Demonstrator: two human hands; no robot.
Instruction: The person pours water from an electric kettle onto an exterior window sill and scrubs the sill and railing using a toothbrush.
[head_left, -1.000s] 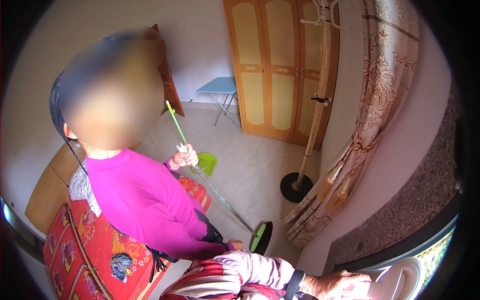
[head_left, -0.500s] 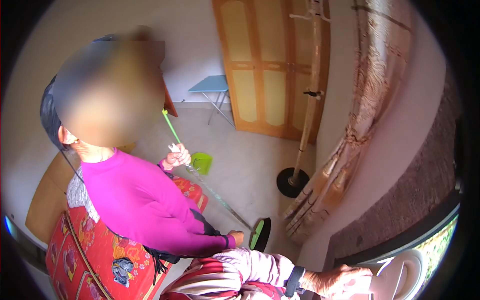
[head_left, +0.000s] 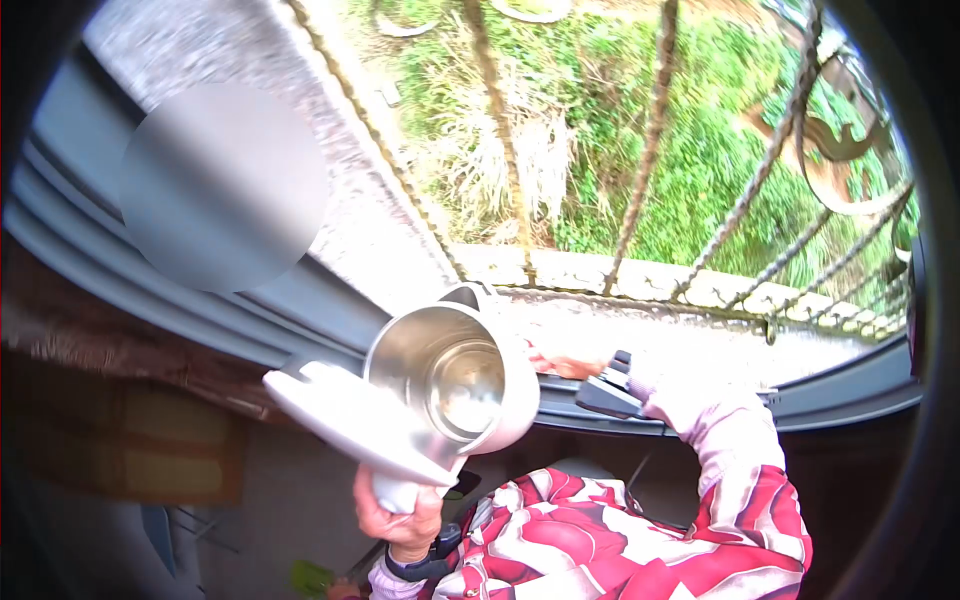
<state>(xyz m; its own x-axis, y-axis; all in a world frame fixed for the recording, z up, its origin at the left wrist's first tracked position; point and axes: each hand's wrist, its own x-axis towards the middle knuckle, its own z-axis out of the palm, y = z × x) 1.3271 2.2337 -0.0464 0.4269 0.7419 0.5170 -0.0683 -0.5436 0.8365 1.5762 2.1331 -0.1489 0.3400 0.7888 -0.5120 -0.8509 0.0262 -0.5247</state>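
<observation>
A white electric kettle [head_left: 518,395] with a steel inside is tilted so that I look down into it. Its white lid [head_left: 350,420] stands open towards the left. My left hand [head_left: 400,520], a dark band at the wrist, is closed around the handle below the lid. On the kettle's far right side is my right hand [head_left: 568,362]; glare washes it out and its fingers are partly hidden. Whether it touches the kettle wall I cannot tell. A dark wrist device [head_left: 610,390] sits on that wrist. Inside the kettle the bottom looks shiny.
Twisted metal window bars [head_left: 510,150] stand beyond the kettle, with green plants [head_left: 620,190] outside. The grey window frame [head_left: 250,310] runs along the sill. Low at left are a wooden cupboard [head_left: 180,450] and a green dustpan [head_left: 312,577].
My view has swung from the room and a seated person with a broom to the window. The kettle, earlier at the lower right edge, is now central, with its lid open.
</observation>
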